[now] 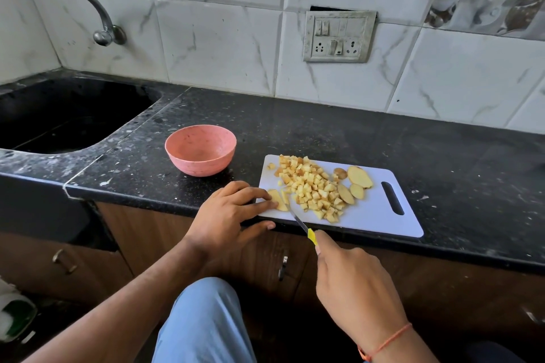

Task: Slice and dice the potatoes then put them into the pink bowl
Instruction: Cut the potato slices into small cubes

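A white cutting board (380, 215) lies on the black counter with a heap of diced potato (312, 186) in its middle. A few uncut potato slices (358, 177) lie to the right of the heap. My left hand (230, 215) presses its fingertips on potato strips (278, 199) at the board's left end. My right hand (354, 286) grips a yellow-handled knife (299, 222), whose blade tip meets those strips. The pink bowl (200, 149) stands empty to the left of the board.
A black sink (59, 118) is sunk into the counter at the left, under a wall tap (97, 12). A switch plate (339, 35) sits on the tiled wall. The counter's front edge (442, 253) runs just below the board, with cabinet handles (283, 267) underneath.
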Motion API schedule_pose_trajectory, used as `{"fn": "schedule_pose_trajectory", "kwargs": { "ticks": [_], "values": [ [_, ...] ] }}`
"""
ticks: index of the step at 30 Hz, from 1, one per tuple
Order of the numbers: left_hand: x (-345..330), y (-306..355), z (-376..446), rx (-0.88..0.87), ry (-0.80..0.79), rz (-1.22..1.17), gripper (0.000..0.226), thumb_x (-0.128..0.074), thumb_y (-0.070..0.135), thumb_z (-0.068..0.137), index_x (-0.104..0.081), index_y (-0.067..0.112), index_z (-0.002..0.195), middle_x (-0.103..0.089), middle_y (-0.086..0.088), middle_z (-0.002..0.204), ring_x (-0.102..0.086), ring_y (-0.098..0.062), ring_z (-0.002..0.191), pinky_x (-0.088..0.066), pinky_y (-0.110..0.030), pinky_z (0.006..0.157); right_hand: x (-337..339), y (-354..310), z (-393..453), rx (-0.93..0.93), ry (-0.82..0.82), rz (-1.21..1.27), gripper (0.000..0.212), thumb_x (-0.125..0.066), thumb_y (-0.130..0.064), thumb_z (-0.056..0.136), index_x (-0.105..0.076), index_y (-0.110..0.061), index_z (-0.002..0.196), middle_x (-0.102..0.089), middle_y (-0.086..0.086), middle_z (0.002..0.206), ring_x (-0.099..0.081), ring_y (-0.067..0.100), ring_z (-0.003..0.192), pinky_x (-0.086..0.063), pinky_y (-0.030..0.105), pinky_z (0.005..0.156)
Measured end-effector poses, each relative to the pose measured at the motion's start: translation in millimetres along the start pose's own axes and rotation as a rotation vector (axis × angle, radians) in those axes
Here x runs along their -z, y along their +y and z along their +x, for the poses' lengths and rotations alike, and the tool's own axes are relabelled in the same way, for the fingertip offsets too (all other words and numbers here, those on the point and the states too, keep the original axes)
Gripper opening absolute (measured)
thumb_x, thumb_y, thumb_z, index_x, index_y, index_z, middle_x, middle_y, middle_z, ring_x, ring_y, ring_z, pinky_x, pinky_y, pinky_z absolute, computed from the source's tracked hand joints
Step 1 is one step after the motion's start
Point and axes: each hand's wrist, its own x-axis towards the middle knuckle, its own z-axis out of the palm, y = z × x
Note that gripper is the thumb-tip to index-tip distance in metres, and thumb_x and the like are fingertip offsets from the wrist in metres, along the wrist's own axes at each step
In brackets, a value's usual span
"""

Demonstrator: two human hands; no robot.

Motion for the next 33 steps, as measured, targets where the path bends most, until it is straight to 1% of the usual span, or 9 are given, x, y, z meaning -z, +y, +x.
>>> {"fn": "schedule_pose_trajectory", "kwargs": {
  "ticks": [3, 8, 11, 14, 18, 22, 26, 29, 33],
  "values": [
    [-1.0, -0.9, 0.4, 0.005, -0.001, -0.018, 0.039, -0.069, 0.056, 0.1, -0.074, 0.034, 0.132, -0.065, 0.014, 0.131, -0.057, -0.019, 0.117, -0.053, -0.041, 0.093, 2.8, 7.8, -9.4, -0.02, -0.002, 0.047, 0.039, -0.029, -0.037, 0.109, -0.034, -0.037, 0.148, -0.062, -0.005, 0.074, -0.059, 0.016, 0.064, -0.039, 0.026, 0.055],
    [-0.3, 0.0, 1.0, 0.007, 0.011, -0.034, 0.038, -0.071, 0.055, 0.099, -0.076, 0.033, 0.13, -0.066, 0.015, 0.128, -0.059, -0.018, 0.118, -0.054, -0.039, 0.093, 7.2, 0.8, -2.6, 0.01, 0.012, 0.13, 0.039, -0.031, -0.038, 0.109, -0.043, -0.037, 0.146, -0.052, -0.01, 0.063, -0.049, 0.01, 0.052, -0.031, 0.022, 0.046],
    [0.6, 1.8, 0.4, 0.04, 0.03, -0.051, 0.039, -0.073, 0.057, 0.097, -0.077, 0.032, 0.128, -0.068, 0.016, 0.127, -0.06, -0.016, 0.118, -0.054, -0.038, 0.095, 7.5, -8.1, 7.5, 0.031, 0.044, 0.148, 0.04, -0.035, -0.036, 0.109, -0.047, -0.034, 0.147, -0.05, -0.011, 0.062, -0.05, 0.008, 0.052, -0.03, 0.019, 0.047],
    [1.2, 3.4, 0.0, 0.065, 0.029, -0.05, 0.041, -0.073, 0.06, 0.096, -0.077, 0.034, 0.126, -0.069, 0.018, 0.127, -0.06, -0.014, 0.12, -0.054, -0.037, 0.096, 4.5, -16.8, 21.0, 0.041, 0.051, 0.134, 0.039, -0.033, -0.035, 0.109, -0.048, -0.031, 0.145, -0.054, -0.011, 0.066, -0.055, 0.01, 0.059, -0.04, 0.024, 0.051],
    [1.4, 4.1, 0.0, 0.068, 0.042, -0.041, 0.042, -0.074, 0.061, 0.094, -0.077, 0.032, 0.124, -0.069, 0.018, 0.127, -0.06, -0.014, 0.12, -0.055, -0.036, 0.097, -3.5, -25.0, 35.4, 0.036, 0.043, 0.089, 0.037, -0.033, -0.033, 0.109, -0.048, -0.029, 0.142, -0.066, -0.005, 0.083, -0.065, 0.016, 0.077, -0.053, 0.034, 0.065],
    [1.8, 3.9, 0.2, 0.056, 0.045, -0.033, 0.042, -0.074, 0.059, 0.095, -0.077, 0.03, 0.124, -0.069, 0.018, 0.127, -0.061, -0.014, 0.119, -0.054, -0.035, 0.097, -10.9, -33.9, 45.5, 0.025, 0.019, 0.011, 0.045, -0.038, -0.028, 0.108, -0.04, -0.025, 0.153, -0.071, -0.001, 0.099, -0.067, 0.018, 0.09, -0.048, 0.03, 0.068],
    [2.3, 4.4, -0.3, 0.057, 0.05, -0.028, 0.042, -0.075, 0.059, 0.094, -0.078, 0.029, 0.123, -0.07, 0.018, 0.127, -0.061, -0.015, 0.12, -0.054, -0.035, 0.098, -14.8, -40.5, 49.9, 0.017, -0.007, -0.065, 0.049, -0.038, -0.025, 0.107, -0.035, -0.023, 0.157, -0.07, 0.004, 0.103, -0.068, 0.021, 0.092, -0.042, 0.03, 0.065],
    [1.9, 3.3, -0.5, 0.05, 0.048, -0.021, 0.041, -0.074, 0.06, 0.095, -0.079, 0.029, 0.121, -0.07, 0.018, 0.127, -0.06, -0.015, 0.121, -0.054, -0.035, 0.098, -12.5, -36.1, 40.3, 0.034, -0.032, -0.113, 0.051, -0.036, -0.025, 0.108, -0.029, -0.024, 0.159, -0.07, 0.002, 0.099, -0.068, 0.02, 0.087, -0.044, 0.031, 0.063],
    [2.1, 3.0, -0.3, 0.047, 0.039, -0.021, 0.04, -0.074, 0.06, 0.095, -0.079, 0.031, 0.122, -0.07, 0.018, 0.128, -0.059, -0.015, 0.122, -0.054, -0.036, 0.099, -5.2, -27.7, 16.5, 0.029, -0.057, -0.124, 0.053, -0.034, -0.027, 0.109, -0.024, -0.028, 0.16, -0.068, -0.002, 0.092, -0.068, 0.018, 0.081, -0.04, 0.03, 0.06]
  ]
}}
